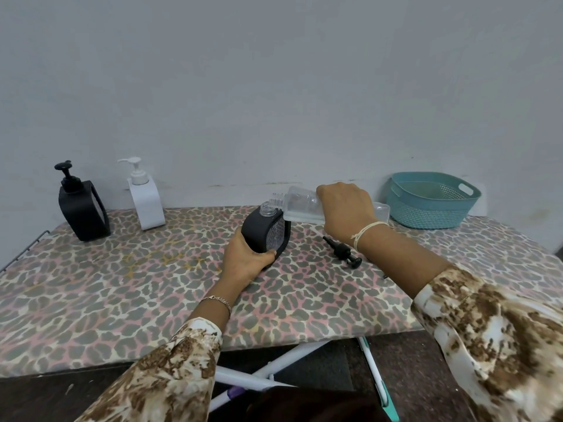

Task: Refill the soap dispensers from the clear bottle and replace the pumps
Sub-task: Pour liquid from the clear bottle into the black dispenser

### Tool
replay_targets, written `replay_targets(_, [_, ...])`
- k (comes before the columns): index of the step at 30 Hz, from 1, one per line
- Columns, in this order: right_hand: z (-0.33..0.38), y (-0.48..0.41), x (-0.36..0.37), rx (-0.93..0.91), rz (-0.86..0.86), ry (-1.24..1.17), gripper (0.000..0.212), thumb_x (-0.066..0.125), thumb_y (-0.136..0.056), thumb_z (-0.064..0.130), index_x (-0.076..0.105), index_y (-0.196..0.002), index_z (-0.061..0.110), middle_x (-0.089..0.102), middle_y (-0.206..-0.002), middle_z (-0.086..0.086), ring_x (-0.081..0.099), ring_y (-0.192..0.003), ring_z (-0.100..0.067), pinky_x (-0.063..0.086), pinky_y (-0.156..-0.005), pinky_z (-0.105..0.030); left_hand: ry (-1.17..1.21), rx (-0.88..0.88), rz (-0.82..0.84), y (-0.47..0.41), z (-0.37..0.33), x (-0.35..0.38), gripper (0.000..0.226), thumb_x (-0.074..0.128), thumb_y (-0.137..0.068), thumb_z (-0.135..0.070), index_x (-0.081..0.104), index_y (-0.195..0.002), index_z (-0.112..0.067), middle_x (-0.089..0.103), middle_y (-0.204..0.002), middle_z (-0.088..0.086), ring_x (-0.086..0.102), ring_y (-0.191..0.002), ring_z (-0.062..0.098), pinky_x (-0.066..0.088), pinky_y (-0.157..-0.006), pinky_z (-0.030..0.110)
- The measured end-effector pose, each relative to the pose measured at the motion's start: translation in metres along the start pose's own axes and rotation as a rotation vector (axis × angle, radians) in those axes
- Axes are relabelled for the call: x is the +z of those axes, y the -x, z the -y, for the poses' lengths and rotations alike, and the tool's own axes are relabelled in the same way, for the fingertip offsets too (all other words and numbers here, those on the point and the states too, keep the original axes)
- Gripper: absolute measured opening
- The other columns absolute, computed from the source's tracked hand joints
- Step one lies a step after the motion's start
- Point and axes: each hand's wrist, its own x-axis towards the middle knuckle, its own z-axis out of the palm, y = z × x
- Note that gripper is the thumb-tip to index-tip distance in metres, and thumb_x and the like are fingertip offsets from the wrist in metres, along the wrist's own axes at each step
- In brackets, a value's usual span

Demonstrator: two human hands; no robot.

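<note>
My left hand (243, 260) grips the base of a black soap dispenser (265, 231), tilted with its open clear neck pointing up and to the right. My right hand (345, 213) holds the clear bottle (300, 205) on its side, its threaded mouth just above the dispenser's neck. That dispenser's black pump (342, 251) lies loose on the table to the right, under my right wrist. At the far left stand a second black dispenser (82, 208) and a white dispenser (145, 197), both with pumps fitted.
The table (122, 284) has a leopard-print cover and backs onto a grey wall. A teal plastic basket (431, 201) sits at the back right corner. White folding legs show below the front edge.
</note>
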Motion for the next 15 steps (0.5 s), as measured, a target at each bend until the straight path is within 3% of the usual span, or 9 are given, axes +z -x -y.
replay_targets(5, [0.0004,-0.0003,-0.0012,-0.013,-0.006,0.003,0.029,0.055,-0.079,-0.005,0.057,-0.101,0.012,0.051,-0.083,-0.003,0.044,-0.074,-0.022,0.037,-0.064,-0.031,-0.008,0.007,0.008,0.0019,-0.0025,-0.0006,0.074,0.085,-0.065,-0.009,0.050,-0.130,-0.013,0.062,-0.124,0.002,0.058,-0.114,0.018,0.045,-0.090,0.025])
replay_targets(10, [0.0013,0.0003,-0.0042,-0.022,0.002,0.007,0.028,0.053,-0.079,-0.006,0.056,-0.100,0.012,0.051,-0.083,-0.003,0.043,-0.075,-0.022,0.036,-0.065,-0.030,-0.010,0.005,0.013,0.0016,-0.0011,-0.0008,0.075,0.084,-0.064,-0.008,0.050,-0.130,-0.014,0.063,-0.123,0.003,0.058,-0.113,0.019,0.045,-0.089,0.025])
replay_targets(15, [0.0024,-0.0001,-0.0067,-0.018,0.010,0.013,0.030,0.053,-0.078,-0.007,0.057,-0.102,0.011,0.045,-0.079,-0.002,0.043,-0.075,-0.022,0.036,-0.065,-0.031,0.001,0.002,0.027,0.0000,0.0020,-0.0011,0.077,0.085,-0.062,-0.010,0.051,-0.130,-0.014,0.064,-0.122,0.001,0.060,-0.112,0.018,0.050,-0.098,0.037])
